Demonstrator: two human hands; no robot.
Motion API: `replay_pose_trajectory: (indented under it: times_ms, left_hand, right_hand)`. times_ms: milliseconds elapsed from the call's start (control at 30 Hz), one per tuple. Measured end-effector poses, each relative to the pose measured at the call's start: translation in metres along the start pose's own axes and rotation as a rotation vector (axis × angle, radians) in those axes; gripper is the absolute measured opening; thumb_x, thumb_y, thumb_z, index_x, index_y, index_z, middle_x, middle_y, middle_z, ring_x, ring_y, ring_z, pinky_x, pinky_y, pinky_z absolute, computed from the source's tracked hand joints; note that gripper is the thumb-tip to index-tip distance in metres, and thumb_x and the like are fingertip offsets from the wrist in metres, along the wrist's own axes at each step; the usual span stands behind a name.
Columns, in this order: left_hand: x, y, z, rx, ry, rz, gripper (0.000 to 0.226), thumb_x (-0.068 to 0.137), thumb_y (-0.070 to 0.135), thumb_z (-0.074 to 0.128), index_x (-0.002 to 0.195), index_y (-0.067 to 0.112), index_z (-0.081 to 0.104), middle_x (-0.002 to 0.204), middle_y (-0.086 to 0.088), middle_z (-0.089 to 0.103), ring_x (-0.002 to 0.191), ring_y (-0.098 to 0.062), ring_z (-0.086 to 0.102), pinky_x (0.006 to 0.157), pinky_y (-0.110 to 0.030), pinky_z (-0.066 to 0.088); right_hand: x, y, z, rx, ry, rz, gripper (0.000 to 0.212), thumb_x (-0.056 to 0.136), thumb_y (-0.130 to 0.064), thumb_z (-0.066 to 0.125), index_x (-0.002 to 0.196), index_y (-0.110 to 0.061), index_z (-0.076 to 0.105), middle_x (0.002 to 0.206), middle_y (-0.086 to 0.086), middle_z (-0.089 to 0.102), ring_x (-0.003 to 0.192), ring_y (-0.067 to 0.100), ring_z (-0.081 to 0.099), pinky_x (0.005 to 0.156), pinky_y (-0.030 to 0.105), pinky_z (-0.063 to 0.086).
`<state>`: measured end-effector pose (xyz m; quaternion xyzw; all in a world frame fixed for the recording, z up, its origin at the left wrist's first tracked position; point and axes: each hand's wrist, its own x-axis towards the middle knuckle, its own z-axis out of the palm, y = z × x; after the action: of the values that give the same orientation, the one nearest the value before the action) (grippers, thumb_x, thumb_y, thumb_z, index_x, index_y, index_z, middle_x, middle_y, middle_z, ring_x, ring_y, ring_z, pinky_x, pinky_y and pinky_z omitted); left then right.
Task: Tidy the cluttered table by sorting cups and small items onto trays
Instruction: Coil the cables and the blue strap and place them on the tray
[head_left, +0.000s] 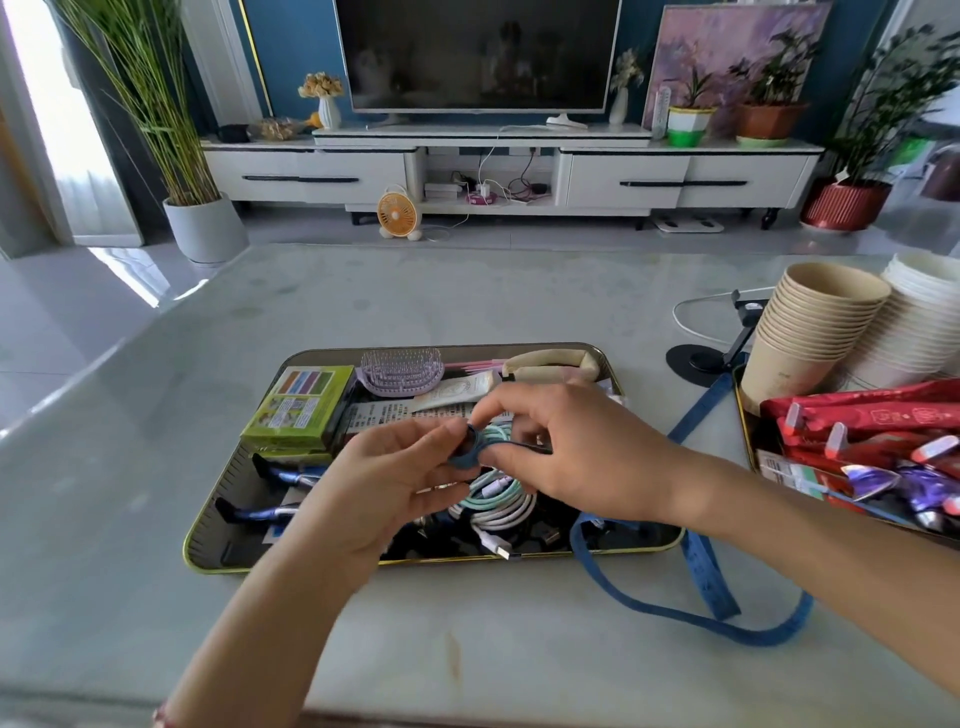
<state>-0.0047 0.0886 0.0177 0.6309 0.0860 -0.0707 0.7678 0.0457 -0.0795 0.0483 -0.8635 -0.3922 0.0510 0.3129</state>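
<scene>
a dark tv (478, 52) stands on the long white tv cabinet (322, 171). a white vase (328, 111) of flowers sits on the cabinet's left part and a painting (727, 52) leans at its right end. on the floor before the cabinet stands a small orange fan (398, 213), and off its left end a grey pot (205, 226) of tall grass.

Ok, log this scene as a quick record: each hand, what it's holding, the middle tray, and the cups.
left hand: fingers hold the rolled end of the blue tape measure
right hand: pinches the blue tape measure beside the roll
loose length: trails across the table to the right
tray: cables, green box, purple brush
cups: brown stack, white stack, far right
</scene>
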Motion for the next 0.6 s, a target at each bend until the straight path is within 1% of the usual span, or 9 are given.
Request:
replay_pose_trajectory:
  times_ms: [67,100,167,200,267,333,433,500,600]
  left_hand:
    - [0.000,0.002,-0.001,0.064,-0.007,-0.012,0.032,0.065,0.027,0.063,0.089,0.007,0.067,0.076,-0.006,0.069,0.062,-0.009,0.064,0.059,-0.018,0.055]
    - [-0.001,0.005,-0.006,0.106,-0.026,-0.023,0.035,0.064,0.028,0.065,0.091,0.006,0.067,0.075,-0.005,0.070,0.062,-0.009,0.065,0.059,-0.017,0.054]
    - [-0.001,0.011,-0.017,0.161,-0.104,-0.046,0.058,0.058,0.040,0.077,0.102,0.004,0.065,0.080,-0.008,0.071,0.066,-0.012,0.067,0.060,-0.019,0.055]
    - [-0.003,0.013,-0.022,0.191,-0.159,-0.059,0.073,0.050,0.046,0.084,0.107,0.006,0.064,0.084,-0.011,0.070,0.069,-0.015,0.067,0.061,-0.021,0.055]
    - [-0.005,0.014,-0.027,0.261,-0.248,-0.085,0.090,0.037,0.050,0.089,0.113,0.011,0.062,0.090,-0.017,0.069,0.071,-0.018,0.067,0.061,-0.023,0.055]
    - [-0.005,0.014,-0.025,0.252,-0.245,-0.095,0.082,0.043,0.049,0.088,0.112,0.012,0.063,0.091,-0.016,0.069,0.071,-0.018,0.067,0.062,-0.023,0.055]
    - [-0.006,0.009,-0.009,0.077,-0.097,-0.079,0.045,0.072,0.039,0.072,0.103,0.008,0.065,0.088,-0.006,0.071,0.077,-0.013,0.066,0.068,-0.025,0.055]
    - [-0.008,0.002,0.007,0.000,-0.072,-0.061,0.040,0.073,0.034,0.061,0.102,0.007,0.066,0.086,-0.002,0.068,0.077,-0.011,0.066,0.069,-0.027,0.055]
    - [-0.007,-0.008,0.024,-0.062,0.007,-0.024,0.028,0.074,0.030,0.061,0.092,0.011,0.069,0.082,-0.001,0.069,0.071,-0.009,0.065,0.063,-0.022,0.054]
  right_hand:
    - [0.001,0.000,0.000,-0.002,-0.039,-0.010,0.023,0.089,-0.024,0.060,0.112,-0.021,0.061,0.059,0.004,0.063,0.055,0.017,0.053,0.061,0.036,0.044]
    - [0.002,0.000,-0.002,0.027,-0.072,-0.010,0.025,0.090,-0.023,0.060,0.115,-0.023,0.061,0.059,0.001,0.063,0.055,0.015,0.054,0.060,0.032,0.044]
    - [0.002,-0.001,-0.004,0.147,-0.158,-0.006,0.031,0.089,-0.018,0.061,0.120,-0.025,0.060,0.059,-0.004,0.061,0.054,0.007,0.055,0.057,0.022,0.044]
    - [0.001,-0.001,-0.003,0.200,-0.211,-0.009,0.033,0.089,-0.015,0.061,0.121,-0.025,0.060,0.060,-0.004,0.061,0.054,0.005,0.056,0.058,0.020,0.044]
    - [0.000,-0.004,0.000,0.236,-0.296,-0.033,0.031,0.089,-0.013,0.061,0.118,-0.023,0.061,0.062,0.001,0.063,0.055,0.007,0.057,0.059,0.025,0.045]
    - [-0.001,-0.005,0.002,0.249,-0.289,-0.031,0.026,0.088,-0.013,0.063,0.111,-0.023,0.063,0.058,-0.006,0.061,0.053,0.006,0.055,0.058,0.024,0.045]
    - [0.001,-0.001,0.002,0.191,-0.090,0.006,0.016,0.084,-0.021,0.068,0.099,-0.021,0.062,0.052,-0.011,0.053,0.050,0.003,0.048,0.056,0.022,0.042]
    - [0.001,0.000,0.004,0.057,0.039,-0.007,0.019,0.083,-0.026,0.067,0.096,-0.017,0.057,0.050,-0.007,0.047,0.048,0.008,0.041,0.054,0.031,0.038]
    - [0.001,-0.001,0.009,-0.153,0.118,-0.027,0.019,0.084,-0.028,0.061,0.096,-0.019,0.051,0.049,-0.009,0.042,0.049,0.011,0.041,0.056,0.035,0.040]
